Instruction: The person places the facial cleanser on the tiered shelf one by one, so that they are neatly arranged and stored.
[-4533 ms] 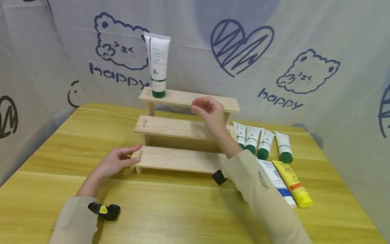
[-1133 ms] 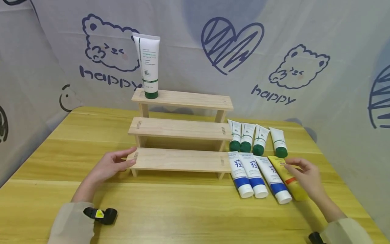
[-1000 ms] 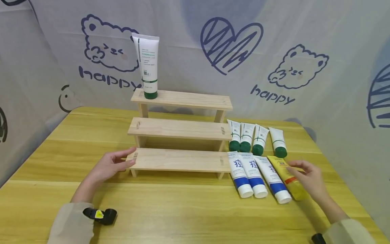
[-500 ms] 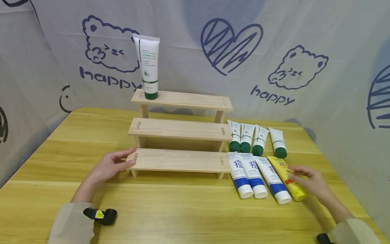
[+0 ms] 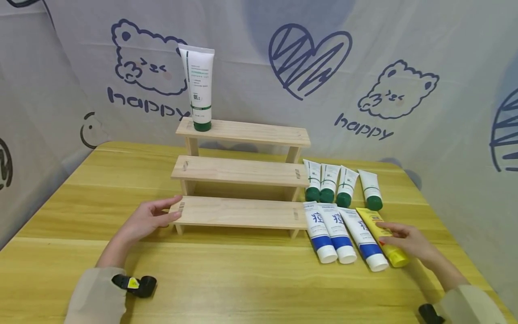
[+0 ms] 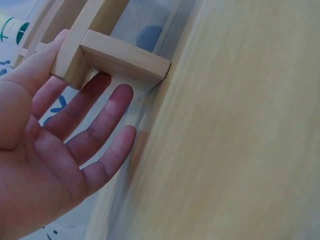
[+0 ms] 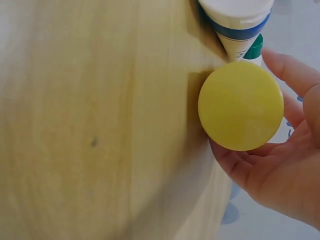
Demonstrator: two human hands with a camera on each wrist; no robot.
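Observation:
In the head view a three-step wooden display stand stands on the table. My left hand holds the left end of its lowest step; in the left wrist view its thumb lies on the board, other fingers below and beside it. At the right, my right hand has fingertips and thumb around the middle of a yellow squeeze tube lying on the table. Its round yellow cap faces the right wrist camera. A white tube with a green cap stands upright at the top step's left end.
Left of the yellow tube lie several white tubes with blue bands. Behind them are several small white tubes with green caps. A printed cloth hangs behind the table.
My right hand has gone from above the stand to the yellow tube at the right, and lately its fingertips have come down onto it. My left hand stays at the lowest step.

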